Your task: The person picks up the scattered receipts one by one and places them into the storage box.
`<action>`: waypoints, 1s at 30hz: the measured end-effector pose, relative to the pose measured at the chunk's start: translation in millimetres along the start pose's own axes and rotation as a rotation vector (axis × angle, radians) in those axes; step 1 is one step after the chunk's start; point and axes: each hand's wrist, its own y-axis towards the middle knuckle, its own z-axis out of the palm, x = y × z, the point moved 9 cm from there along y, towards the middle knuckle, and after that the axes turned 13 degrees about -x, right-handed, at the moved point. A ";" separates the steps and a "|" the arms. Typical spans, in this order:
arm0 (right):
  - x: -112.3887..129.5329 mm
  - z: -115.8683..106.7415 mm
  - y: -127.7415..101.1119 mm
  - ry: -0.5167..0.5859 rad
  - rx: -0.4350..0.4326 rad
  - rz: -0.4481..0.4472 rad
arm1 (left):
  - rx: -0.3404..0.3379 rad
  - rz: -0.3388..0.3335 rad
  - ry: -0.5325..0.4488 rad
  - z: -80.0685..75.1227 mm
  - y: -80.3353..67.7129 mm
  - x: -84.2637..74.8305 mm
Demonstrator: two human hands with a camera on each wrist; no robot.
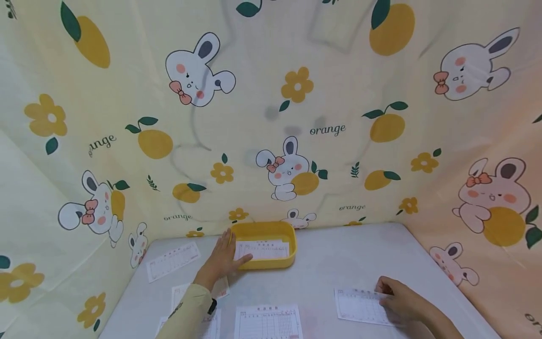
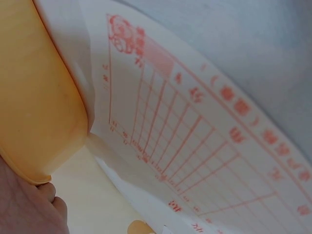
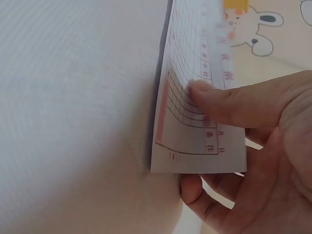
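- Head view: yellow tray (image 1: pixel 284 230) at the far edge of the grey table (image 1: pixel 322 268), close against the printed cloth backdrop (image 1: pixel 271 117). One printed slip (image 1: pixel 264 248) flat inside the tray, covering most of its floor.
- Left hand (image 1: pixel 222 259) at the tray's near-left corner; fingers extended and fairly straight, thumb laid over the rim onto the slip inside, nothing curled round.
- Right hand (image 1: pixel 400 297) near the table's right front; fingers bent, pinching the right edge of a second form (image 1: pixel 360 306) lying on the table.
- More loose sheets: one at far left (image 1: pixel 172 260), one partly under the left forearm (image 1: pixel 199 291), one at front centre (image 1: pixel 268 322). Bare table between tray and right hand; backdrop walls closing in left, rear and right.
- Left wrist view: orange-yellow tray wall (image 2: pixel 39 112) at left, rounded corner low. Slip with red grid printing (image 2: pixel 195 141) rising out beside the wall. Part of the left hand (image 2: pixel 29 207) at bottom left, touching the tray's lower edge.
- Right wrist view: thumb (image 3: pixel 229 105) pressed on the form's printed face (image 3: pixel 195 117), fingers (image 3: pixel 195 190) beneath its lower edge, so the form pinched. Form's left edge lifted just off the table (image 3: pixel 78 112); open surface to the left.
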 end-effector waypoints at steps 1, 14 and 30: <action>-3.4 0.1 1.3 -0.017 -0.011 0.045 | 0.003 -0.007 0.003 1.1 -0.1 0.9; 5.9 -20.1 17.8 -0.065 -0.187 0.045 | 0.012 -0.037 0.012 2.0 -1.0 2.4; 37.7 -27.8 31.1 0.007 -0.419 -0.095 | 0.010 -0.046 -0.006 -1.6 -2.5 1.6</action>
